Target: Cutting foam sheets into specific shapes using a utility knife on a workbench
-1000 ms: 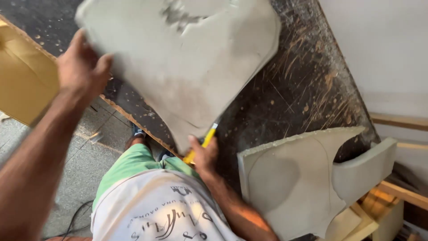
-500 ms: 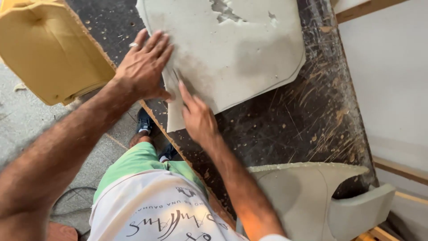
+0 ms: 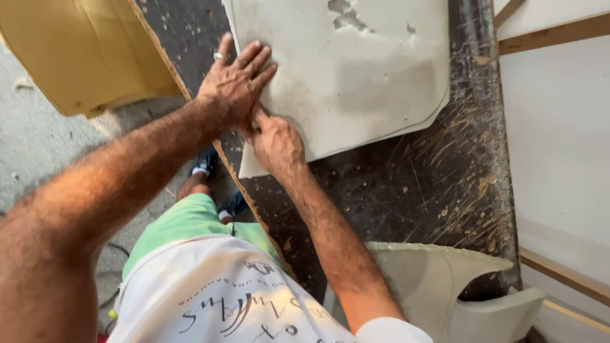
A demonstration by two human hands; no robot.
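Hands [image 3: 236, 82] (L flat, R [image 3: 274, 141] curled) on foam sheet [image 3: 356, 76].

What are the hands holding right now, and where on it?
Neither grips anything. The left hand presses flat on the grey foam sheet near its left edge; the right hand bears on the lower left corner. Any tool there is hidden.

The person wears a white short-sleeved T-shirt [image 3: 216, 298] with dark looping script and a line of small capitals printed across the front, over light green shorts [image 3: 190, 222]. Dark blue shoes [image 3: 204, 162] with white parts show below the shorts. Both forearms are bare and hairy, and the left hand [image 3: 234, 86] carries a thin silver ring [image 3: 218, 56] on one finger, while the right hand [image 3: 276, 143] wears nothing.
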